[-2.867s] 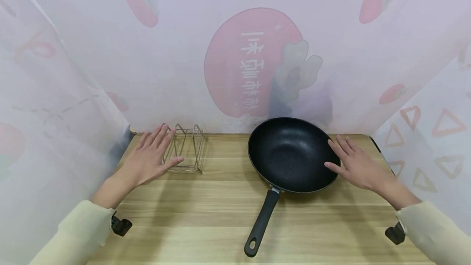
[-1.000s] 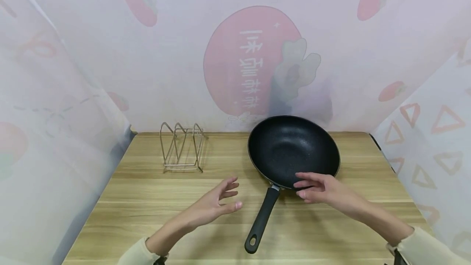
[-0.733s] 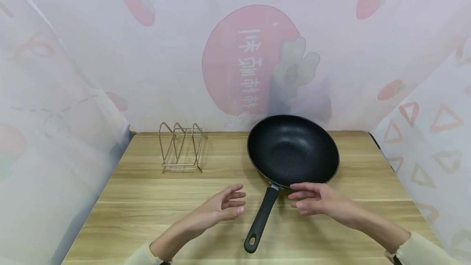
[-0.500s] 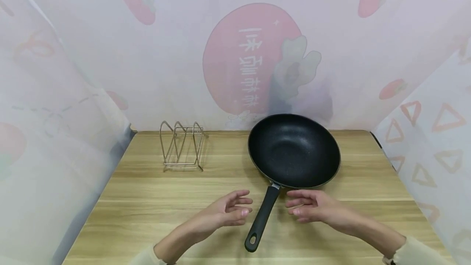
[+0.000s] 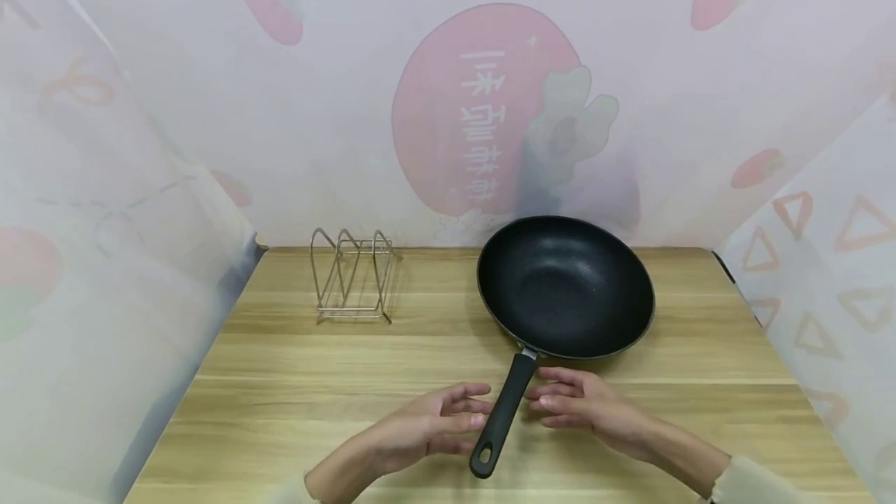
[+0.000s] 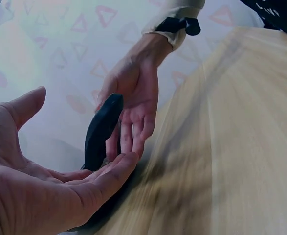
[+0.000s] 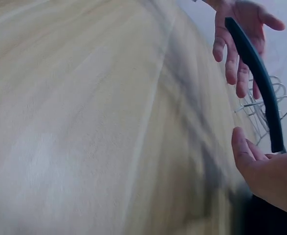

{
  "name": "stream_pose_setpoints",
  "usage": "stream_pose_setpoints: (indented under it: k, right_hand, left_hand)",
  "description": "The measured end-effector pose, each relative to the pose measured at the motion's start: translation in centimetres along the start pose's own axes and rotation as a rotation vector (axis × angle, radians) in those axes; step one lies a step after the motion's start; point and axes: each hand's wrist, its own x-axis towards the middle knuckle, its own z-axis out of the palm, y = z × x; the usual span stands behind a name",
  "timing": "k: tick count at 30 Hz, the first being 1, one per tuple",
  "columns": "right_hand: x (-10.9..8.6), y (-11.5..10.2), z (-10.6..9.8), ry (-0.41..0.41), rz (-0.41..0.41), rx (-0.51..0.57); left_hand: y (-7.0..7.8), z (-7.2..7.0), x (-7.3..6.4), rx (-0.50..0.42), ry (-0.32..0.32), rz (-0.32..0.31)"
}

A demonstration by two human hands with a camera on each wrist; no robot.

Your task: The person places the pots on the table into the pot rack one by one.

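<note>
- two hands flank the handle (image 5: 504, 414) of one pan (image 5: 567, 294) in the head view; the pan sits on the table (image 5: 280, 379), right of centre, hollow side up, handle angled toward the person and slightly left.
- head view, left hand (image 5: 428, 426) and right hand (image 5: 591, 408): fingers gently bent, thumbs apart from them, neither wrapped round anything; whether a fingertip brushes the handle, i cannot tell.
- head view, handling: probably stiff and fairly weighty, most of the load in the wide round body, so a hold at the handle's far end would likely let the front dip; better close to the metal neck. the dark inside looks smooth, likely slick. the wire rack (image 5: 353, 278) stands well apart to the left.
- left wrist view: the left palm is bare, thumb wide of the fingers; the handle shows between both hands, thick enough, i judge, for a full grip.
- right wrist view: the handle looks matte, likely less slippery; the left hand's fingers are spread beyond it. right hand's contact is unclear.
</note>
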Motion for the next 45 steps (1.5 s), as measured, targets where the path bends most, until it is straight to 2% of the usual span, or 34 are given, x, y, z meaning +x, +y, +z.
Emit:
stream_pose_setpoints:
  k: [6,12,16,26,32,38,45]
  right_hand:
    - [1.4,1.1,0.8,0.006,-0.044,0.093]
    - [2.5,1.5,1.1,-0.001,-0.093,0.127]
    - [2.9,1.5,1.3,0.008,-0.104,0.149]
    - [3.9,1.7,1.8,0.048,-0.108,0.246]
    - [4.4,1.9,2.1,0.049,-0.146,0.33]
    - [4.8,1.8,2.6,0.057,-0.168,0.401]
    - [4.9,1.5,3.0,0.097,-0.179,0.426]
  left_hand:
    - [-0.3,0.4,0.2,-0.022,-0.003,-0.009]
    - [-0.2,0.4,0.4,-0.041,-0.073,0.0]
    - [-0.3,0.4,0.4,-0.088,-0.116,0.001]
    - [-0.7,0.8,1.1,-0.125,-0.16,-0.025]
    - [-1.5,0.8,1.7,-0.183,-0.207,-0.032]
    - [-1.8,0.9,2.0,-0.189,-0.216,-0.023]
    - [-2.0,1.0,2.2,-0.173,-0.216,-0.003]
